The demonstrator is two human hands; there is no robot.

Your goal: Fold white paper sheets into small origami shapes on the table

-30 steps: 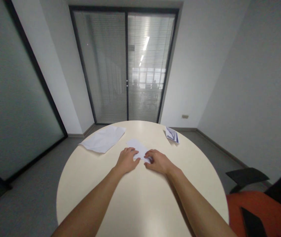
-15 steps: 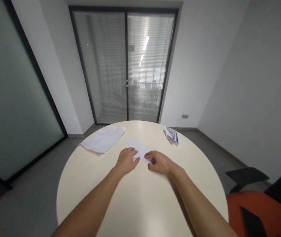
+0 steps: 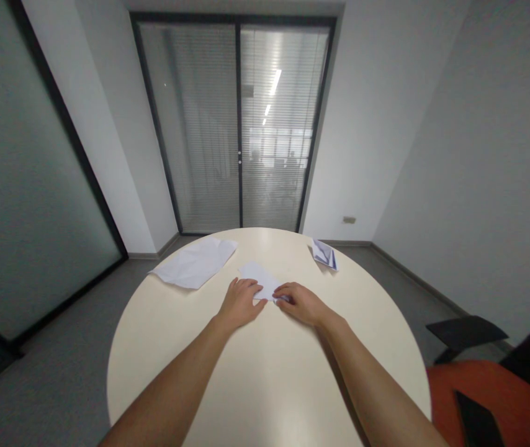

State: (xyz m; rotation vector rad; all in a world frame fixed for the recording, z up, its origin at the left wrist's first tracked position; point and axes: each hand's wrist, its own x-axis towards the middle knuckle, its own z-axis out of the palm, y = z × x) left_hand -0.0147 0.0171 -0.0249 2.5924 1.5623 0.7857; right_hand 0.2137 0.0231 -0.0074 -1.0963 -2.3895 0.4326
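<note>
A small folded sheet of white paper [image 3: 260,277] lies flat on the round table between my hands. My left hand [image 3: 241,302] rests on its left side, fingers stretched out and thumb along the near edge. At the paper's near right corner, my right hand [image 3: 303,303] has its thumb and fingers pinched on the paper. The fold under the right fingertips is partly hidden by the hand.
A larger creased white sheet [image 3: 195,263] lies at the table's far left. Toward the far right rim sits a folded paper piece [image 3: 324,254]. The cream round table [image 3: 265,379] has an orange chair [image 3: 483,397] with black armrests beside it on the right.
My right thumb has moved up toward its fingers, bringing the paper's near right corner in with it. My left hand has shifted very slightly right.
</note>
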